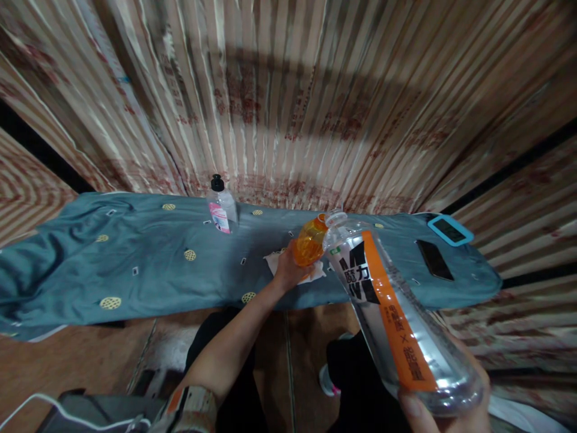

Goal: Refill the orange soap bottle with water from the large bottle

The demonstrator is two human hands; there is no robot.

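My left hand [288, 266] is wrapped round an orange bottle [310, 242], which leans over a white tissue [315, 272] on the cloth-covered table. Close to the camera, my right hand [444, 403] grips the base of a large clear bottle [396, 319] with an orange and silver label. The clear bottle is tilted, its uncapped mouth up at the left, beside the neck of the orange bottle. Whether the two necks touch I cannot tell. Whether liquid passes between them is too unclear to see.
A clear bottle with a black cap and pink label [222, 210] stands on the blue-green cloth [157, 270]. A black phone [435, 260] and a blue-framed device [451, 230] lie at the right. Striped curtains [279, 108] hang behind. A white cable [67, 415] runs at the lower left.
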